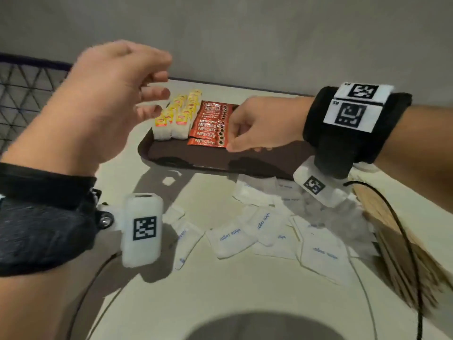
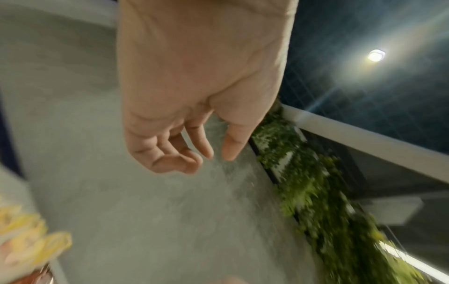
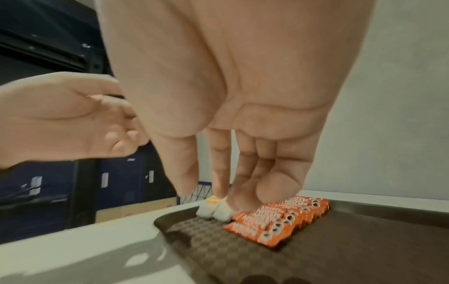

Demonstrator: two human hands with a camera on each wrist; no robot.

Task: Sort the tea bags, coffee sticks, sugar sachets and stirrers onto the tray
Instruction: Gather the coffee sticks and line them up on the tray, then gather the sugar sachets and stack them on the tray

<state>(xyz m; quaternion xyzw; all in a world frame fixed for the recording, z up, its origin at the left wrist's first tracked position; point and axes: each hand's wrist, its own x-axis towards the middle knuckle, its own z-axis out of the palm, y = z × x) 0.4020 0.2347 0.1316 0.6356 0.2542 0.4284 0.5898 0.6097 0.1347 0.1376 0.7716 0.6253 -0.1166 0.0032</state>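
1. Done, by the look of it: your tea bags (image 1: 177, 114) stand in two rows at the far left of the tray (image 1: 269, 155), their yellow tags up.
2. Also done, or nearly: the coffee sticks (image 1: 210, 125) lie overlapped in one red column just beside the tea bags, on the tray floor.
3. Your right hand (image 1: 257, 126) is down at the right edge of that column, fingers extended, their tips touching or just over the sticks. I read this as squaring the stack up. No stick is visibly pinched, so I judge that hand to be holding nothing.
4. Your left hand (image 1: 110, 101) hovers above the tea bags with loosely curled fingers and nothing in it; the left wrist view shows the palm bare.
5. Left to do: the sugar sachets (image 1: 245, 234) lie scattered on the counter (image 1: 196, 290) in front of the tray, none of them on it.
6. Also left: the stirrers (image 1: 402, 244) lie in a bundle on the counter at your right, beside the sachets.
7. The right part of the tray is bare, so there should be room for both groups. Roughly half the sort looks complete.
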